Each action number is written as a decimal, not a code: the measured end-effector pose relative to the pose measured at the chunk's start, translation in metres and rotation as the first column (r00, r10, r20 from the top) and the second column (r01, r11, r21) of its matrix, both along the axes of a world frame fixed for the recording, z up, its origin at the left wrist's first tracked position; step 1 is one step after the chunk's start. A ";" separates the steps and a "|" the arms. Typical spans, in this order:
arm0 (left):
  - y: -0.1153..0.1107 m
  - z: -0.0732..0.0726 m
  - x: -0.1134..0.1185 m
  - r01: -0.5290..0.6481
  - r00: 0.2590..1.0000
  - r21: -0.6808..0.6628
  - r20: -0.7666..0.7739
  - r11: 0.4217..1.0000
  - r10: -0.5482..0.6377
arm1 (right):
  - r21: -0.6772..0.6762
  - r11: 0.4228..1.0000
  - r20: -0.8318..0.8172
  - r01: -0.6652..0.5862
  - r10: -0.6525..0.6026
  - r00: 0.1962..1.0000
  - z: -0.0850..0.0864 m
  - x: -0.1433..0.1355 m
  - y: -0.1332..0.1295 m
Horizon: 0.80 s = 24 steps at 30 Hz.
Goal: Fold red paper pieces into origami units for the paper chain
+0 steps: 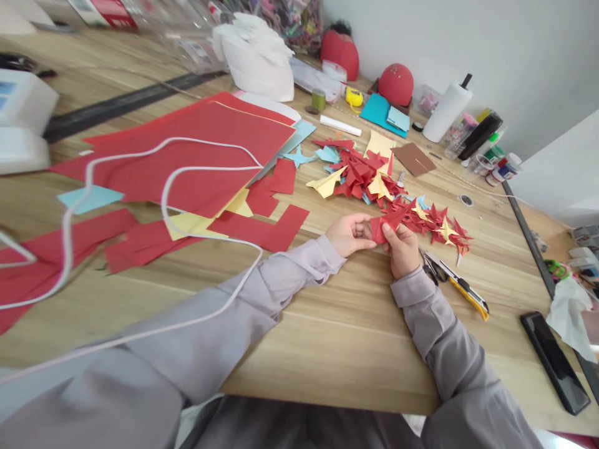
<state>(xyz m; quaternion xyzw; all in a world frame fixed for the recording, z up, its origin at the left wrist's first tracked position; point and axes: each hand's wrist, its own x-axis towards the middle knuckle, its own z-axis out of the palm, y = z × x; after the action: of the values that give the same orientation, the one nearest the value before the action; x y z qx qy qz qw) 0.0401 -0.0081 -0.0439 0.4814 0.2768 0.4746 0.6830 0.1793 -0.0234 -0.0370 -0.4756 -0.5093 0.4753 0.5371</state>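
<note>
Between my two hands is a small folded piece of red paper (380, 228), held a little above the table. My left hand (349, 234) pinches its left side. On the other side, the fingers and thumb of my right hand (403, 249) are closed on it. Just beyond lies a heap of folded paper pieces (362, 174), mostly red with some yellow and blue. Several red and yellow paper stars (447, 229) spread to its right. Scissors (435, 268) and a yellow-handled utility knife (461, 284) lie right of my right hand.
Large red paper sheets (187, 156) and cut red strips (276, 231) cover the left, crossed by a white cable (166, 193). A black phone (555, 362) lies at the right edge. Behind stand a white tissue pack (257, 65), a red dome (395, 84) and several bottles (482, 134).
</note>
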 end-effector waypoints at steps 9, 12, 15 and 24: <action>0.002 -0.001 0.003 -0.079 0.997 -0.037 0.021 0.996 0.080 | 0.008 1.000 0.038 0.005 -0.005 0.999 -0.003 -0.001 0.000; 0.002 -0.002 0.004 -0.067 0.998 -0.077 0.013 0.995 0.068 | 0.023 1.000 0.042 -0.007 0.006 0.999 -0.003 -0.001 -0.001; 0.001 -0.002 0.004 -0.057 0.998 -0.074 -0.003 0.996 0.057 | 0.017 1.000 0.055 0.005 -0.006 0.998 -0.002 -0.001 -0.001; -0.001 -0.002 0.003 -0.002 0.993 0.022 -0.116 1.000 0.004 | 0.029 0.999 0.036 0.034 -0.035 0.999 -0.002 -0.003 0.000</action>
<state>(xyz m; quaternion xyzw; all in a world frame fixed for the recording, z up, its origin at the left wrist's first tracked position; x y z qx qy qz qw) 0.0429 -0.0093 -0.0456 0.5153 0.3113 0.4499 0.6596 0.1766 -0.0237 -0.0393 -0.4850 -0.5176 0.4500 0.5425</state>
